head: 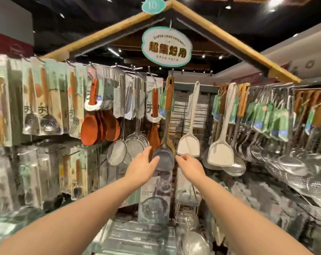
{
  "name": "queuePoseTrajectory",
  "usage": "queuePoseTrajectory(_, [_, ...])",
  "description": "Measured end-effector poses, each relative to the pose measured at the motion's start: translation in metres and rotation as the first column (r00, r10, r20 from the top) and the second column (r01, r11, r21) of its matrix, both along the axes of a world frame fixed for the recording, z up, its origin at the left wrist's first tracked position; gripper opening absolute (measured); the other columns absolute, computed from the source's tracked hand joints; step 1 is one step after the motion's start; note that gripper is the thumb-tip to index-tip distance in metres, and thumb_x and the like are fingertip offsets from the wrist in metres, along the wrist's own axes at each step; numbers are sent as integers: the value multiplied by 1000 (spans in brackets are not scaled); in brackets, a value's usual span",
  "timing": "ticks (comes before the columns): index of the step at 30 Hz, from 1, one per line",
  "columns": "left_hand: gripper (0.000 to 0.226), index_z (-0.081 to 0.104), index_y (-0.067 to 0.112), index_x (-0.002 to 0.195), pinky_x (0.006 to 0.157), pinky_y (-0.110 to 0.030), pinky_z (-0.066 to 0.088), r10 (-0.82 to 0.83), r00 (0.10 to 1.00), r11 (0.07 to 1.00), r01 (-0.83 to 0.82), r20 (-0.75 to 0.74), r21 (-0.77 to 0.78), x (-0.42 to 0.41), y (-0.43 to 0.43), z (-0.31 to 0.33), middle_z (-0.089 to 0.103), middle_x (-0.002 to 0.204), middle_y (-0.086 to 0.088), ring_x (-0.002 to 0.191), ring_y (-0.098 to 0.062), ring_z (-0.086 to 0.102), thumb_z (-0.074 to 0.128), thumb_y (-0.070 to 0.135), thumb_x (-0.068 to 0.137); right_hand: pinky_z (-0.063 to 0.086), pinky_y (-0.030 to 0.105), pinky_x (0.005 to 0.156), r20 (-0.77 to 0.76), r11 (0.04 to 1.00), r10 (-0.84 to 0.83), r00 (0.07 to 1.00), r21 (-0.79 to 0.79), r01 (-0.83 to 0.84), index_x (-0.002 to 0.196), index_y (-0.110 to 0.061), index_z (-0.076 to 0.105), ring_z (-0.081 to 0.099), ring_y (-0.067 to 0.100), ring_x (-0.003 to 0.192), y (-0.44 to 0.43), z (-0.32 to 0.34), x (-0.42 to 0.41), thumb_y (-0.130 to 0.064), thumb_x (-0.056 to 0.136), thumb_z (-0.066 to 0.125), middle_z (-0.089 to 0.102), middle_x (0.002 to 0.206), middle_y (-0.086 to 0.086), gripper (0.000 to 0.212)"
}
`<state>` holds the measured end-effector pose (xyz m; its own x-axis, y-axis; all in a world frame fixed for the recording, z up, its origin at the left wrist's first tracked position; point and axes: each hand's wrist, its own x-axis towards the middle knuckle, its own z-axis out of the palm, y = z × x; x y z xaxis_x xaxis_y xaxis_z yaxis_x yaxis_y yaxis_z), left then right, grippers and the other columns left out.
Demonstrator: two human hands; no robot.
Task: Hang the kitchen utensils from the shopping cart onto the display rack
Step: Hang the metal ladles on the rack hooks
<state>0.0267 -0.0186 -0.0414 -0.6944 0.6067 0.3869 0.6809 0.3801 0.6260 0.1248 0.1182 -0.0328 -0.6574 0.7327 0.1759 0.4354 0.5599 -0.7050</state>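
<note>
While both hands flank it, a steel spatula (164,159) with a wooden handle hangs at frame centre from a hook (172,72) on the display rack (207,88), its long axis straight up and down, blade lowest. The left hand (141,168), fingers straight and spread, holds nothing; its thumb lies at the blade's left edge, and this hand looks the nearer of the two. The right hand (190,164), fingers curled, reaches the blade's right edge; whether it pinches anything cannot be told. Mesh strainers (117,152) hang just to the left, white turners (189,144) to the right, an oval sign (166,46) above. Motion blur smears the side racks, and no shopping cart can be made out in the lower frame.
</note>
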Motion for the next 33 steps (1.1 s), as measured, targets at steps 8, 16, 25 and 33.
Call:
queuePoseTrajectory(8, [64,16,20,150,107,-30,30,-33,999,999,33,3,-9,-38,67,25,31,152,-5,137,-21,34,43,41,95,37,30,99,-65,988,131,989,-76,-136,145,-16,31,46,25,128,51,23,-69,-48,94,46,45,144,5,62])
queuePoseTrajectory(16, [71,16,21,149,103,-34,40,8,983,997,-23,184,79,-69,121,23,42,145,-9,129,-26,45,53,34,90,41,29,98,-283,947,198,938,-192,-258,134,-13,44,53,23,119,77,45,-119,-39,89,60,54,126,-2,54])
queuePoseTrajectory(25, [58,22,19,148,91,-32,44,19,986,995,-35,163,96,-79,142,16,51,135,-11,118,-30,53,44,20,94,44,31,91,-253,953,229,940,-138,-270,122,-10,55,57,23,110,78,36,-140,-33,93,53,61,121,9,37])
queuePoseTrajectory(33, [43,35,14,137,90,-34,46,88,993,992,-95,80,85,-62,124,5,58,122,-10,110,-27,57,40,28,97,41,33,89,-245,973,230,942,47,-225,114,-9,56,56,28,111,52,26,-130,-41,97,44,61,119,11,39])
